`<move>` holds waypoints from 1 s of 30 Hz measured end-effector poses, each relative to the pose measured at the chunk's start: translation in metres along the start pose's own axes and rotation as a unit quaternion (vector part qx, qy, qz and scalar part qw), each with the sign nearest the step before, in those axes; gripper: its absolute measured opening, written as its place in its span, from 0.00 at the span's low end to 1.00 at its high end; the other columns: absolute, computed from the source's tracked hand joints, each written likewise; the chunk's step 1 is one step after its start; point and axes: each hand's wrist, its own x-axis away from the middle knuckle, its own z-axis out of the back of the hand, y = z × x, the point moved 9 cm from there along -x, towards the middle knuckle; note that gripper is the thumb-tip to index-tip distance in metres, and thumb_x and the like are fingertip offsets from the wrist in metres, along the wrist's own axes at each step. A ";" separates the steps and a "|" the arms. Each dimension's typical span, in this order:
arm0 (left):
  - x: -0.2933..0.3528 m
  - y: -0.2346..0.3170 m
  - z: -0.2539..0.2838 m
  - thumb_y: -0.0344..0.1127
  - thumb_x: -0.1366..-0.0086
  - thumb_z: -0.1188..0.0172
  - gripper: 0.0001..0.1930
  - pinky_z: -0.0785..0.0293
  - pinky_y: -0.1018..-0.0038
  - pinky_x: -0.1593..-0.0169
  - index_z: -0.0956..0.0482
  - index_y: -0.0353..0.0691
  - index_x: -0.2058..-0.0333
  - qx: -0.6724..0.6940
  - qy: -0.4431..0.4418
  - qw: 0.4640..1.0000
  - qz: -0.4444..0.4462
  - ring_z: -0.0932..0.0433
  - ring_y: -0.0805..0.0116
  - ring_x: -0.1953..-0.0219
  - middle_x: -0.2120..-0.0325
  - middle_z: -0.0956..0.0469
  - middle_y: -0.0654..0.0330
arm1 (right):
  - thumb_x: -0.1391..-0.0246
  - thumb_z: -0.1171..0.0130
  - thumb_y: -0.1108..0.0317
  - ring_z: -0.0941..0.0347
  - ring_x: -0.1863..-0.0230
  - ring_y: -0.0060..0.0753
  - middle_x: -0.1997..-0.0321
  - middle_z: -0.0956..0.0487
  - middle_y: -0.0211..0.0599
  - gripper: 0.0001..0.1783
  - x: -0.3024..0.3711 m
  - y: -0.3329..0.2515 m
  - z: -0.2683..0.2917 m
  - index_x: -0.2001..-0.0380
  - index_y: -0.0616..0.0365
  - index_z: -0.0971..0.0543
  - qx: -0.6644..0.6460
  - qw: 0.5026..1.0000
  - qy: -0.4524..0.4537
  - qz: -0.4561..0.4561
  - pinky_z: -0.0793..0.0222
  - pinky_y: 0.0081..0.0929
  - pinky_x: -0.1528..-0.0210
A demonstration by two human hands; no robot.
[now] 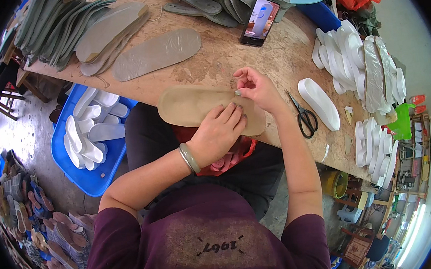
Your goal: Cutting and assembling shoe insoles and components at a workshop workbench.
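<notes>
In the blue basin [105,182], beside the left knee: white soles [76,138], heaped loosely in different directions. In the red plastic bag [249,149], on the lap and partly behind the left hand [219,135]: pinkish pieces, too much covered for exact naming. Under the right side of the worktop [224,58]: a yellow bucket [339,184], with contents difficult to see. Across the front edge of the worktop, partly above the lap: the beige insole [180,107], between and beneath both hands. Upon its right half, left fingers laid on the surface, thumb hidden; not possible to see if gripping or only pressing. At its upper edge, the right hand [256,88], thumb and forefinger brought together, other fingers loosely curled; unclear if pinching the edge or some small thing. Near, to the right: black-handled scissors [300,109], and just beside, a single white sole [319,104]. Farther back: a dark phone [260,22] with lit screen.
</notes>
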 end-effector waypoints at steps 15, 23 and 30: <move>-0.002 -0.005 0.004 0.34 0.42 0.45 0.17 0.32 0.62 0.40 0.24 0.39 0.53 0.023 -0.006 0.999 0.023 0.28 0.58 0.42 0.47 0.26 0.55 | 0.50 0.32 0.71 0.26 0.55 0.26 0.50 0.21 0.35 0.27 -0.110 0.052 0.137 0.46 0.63 0.26 -0.022 0.973 0.219 0.068 0.28 0.29 0.50; -0.005 -0.004 0.003 0.33 0.42 0.45 0.17 0.32 0.63 0.41 0.23 0.39 0.53 0.037 0.001 0.999 0.008 0.27 0.59 0.42 0.47 0.26 0.56 | 0.35 0.45 0.66 0.24 0.50 0.26 0.40 0.25 0.35 0.23 -0.055 0.042 0.172 0.38 0.59 0.29 -0.043 0.957 0.284 0.045 0.31 0.25 0.48; -0.002 -0.011 0.004 0.33 0.42 0.44 0.17 0.32 0.63 0.40 0.23 0.40 0.52 0.050 -0.020 0.998 -0.025 0.28 0.59 0.41 0.48 0.25 0.57 | 0.46 0.35 0.58 0.21 0.53 0.43 0.51 0.20 0.46 0.29 0.123 0.036 0.148 0.43 0.58 0.26 0.364 0.897 0.170 -0.183 0.28 0.35 0.47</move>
